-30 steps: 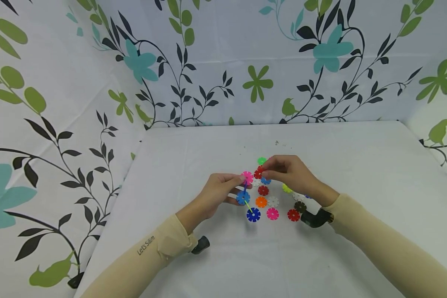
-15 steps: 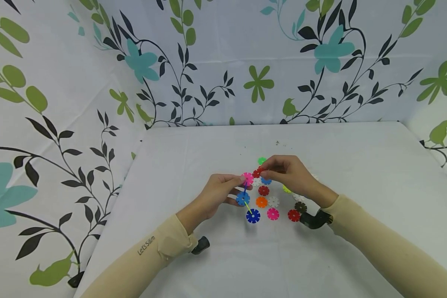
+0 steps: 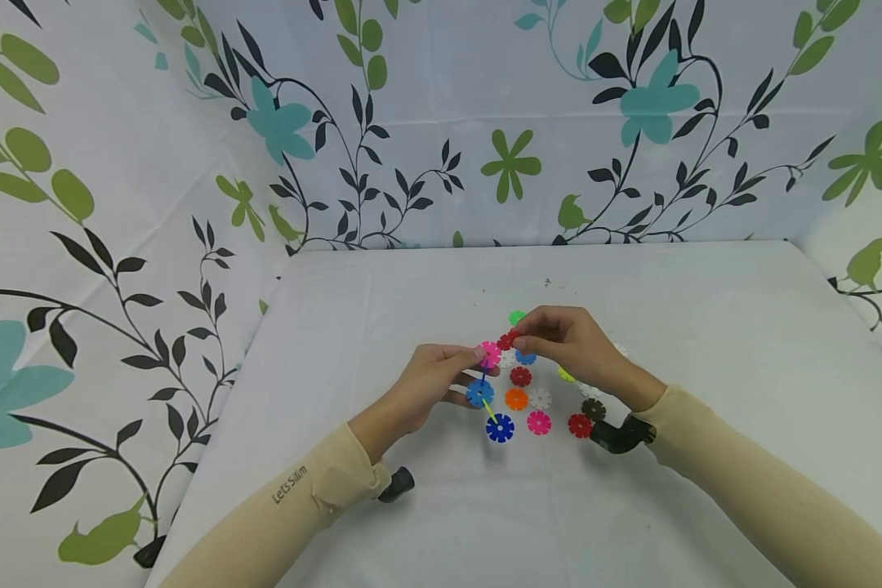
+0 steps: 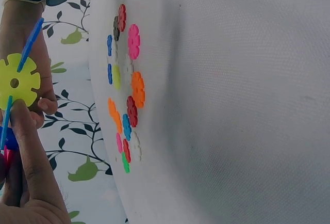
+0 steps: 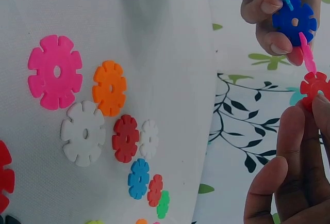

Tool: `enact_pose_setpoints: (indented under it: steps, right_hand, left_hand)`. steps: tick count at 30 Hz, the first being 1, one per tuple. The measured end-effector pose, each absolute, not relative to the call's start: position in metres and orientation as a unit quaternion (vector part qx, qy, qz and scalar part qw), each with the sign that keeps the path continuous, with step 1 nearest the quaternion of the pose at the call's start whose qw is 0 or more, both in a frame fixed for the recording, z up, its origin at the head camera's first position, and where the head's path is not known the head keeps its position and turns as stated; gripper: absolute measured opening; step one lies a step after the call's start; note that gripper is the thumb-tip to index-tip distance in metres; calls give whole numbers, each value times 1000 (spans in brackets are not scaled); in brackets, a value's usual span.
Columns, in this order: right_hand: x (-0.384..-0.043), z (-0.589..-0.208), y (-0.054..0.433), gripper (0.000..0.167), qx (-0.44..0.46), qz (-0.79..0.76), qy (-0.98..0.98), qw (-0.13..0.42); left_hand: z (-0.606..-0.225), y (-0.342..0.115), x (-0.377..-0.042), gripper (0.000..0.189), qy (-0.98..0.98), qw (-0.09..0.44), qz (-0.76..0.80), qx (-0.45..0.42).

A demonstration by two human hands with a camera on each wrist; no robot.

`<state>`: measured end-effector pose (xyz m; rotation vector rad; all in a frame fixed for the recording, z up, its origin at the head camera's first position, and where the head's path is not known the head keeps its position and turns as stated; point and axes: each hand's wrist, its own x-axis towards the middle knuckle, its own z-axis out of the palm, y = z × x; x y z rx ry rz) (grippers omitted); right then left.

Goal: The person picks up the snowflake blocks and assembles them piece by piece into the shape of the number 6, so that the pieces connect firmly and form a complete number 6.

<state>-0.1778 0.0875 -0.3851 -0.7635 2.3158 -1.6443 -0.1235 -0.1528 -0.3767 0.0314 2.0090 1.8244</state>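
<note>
Your sleeves [image 3: 764, 490] beige; your held discs [image 5: 304, 27] red, pink, blue, yellow; backdrop cloth [image 3: 426, 90] white, black-green-teal leaf pattern.

Leaf-print backdrop [image 3: 441, 98] behind white table [image 3: 735, 327]

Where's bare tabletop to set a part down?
Free: white tabletop left of the left hand, well right of the right hand, and near side between the sleeves. Crowded: between the hands and under the right one, where notched discs cluster.
</note>
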Motion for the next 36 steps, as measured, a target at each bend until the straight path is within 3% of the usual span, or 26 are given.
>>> enact_pose_setpoints:
  steps: [10,26,36]
  right_hand:
    - [-175,-383,85,11,-271,-540,793,77]
    - [-164,-379,83,21,-323,-460,825,-63]
    - [-162,-382,86,16,-293,-472,830,-45]
  left_hand:
    - [-376,-151,-124,33,726,209,655,12]
    - [-374,-147,-124,35,738,193,647,26]
    - [-374,-145,-124,33,748,200,632,38]
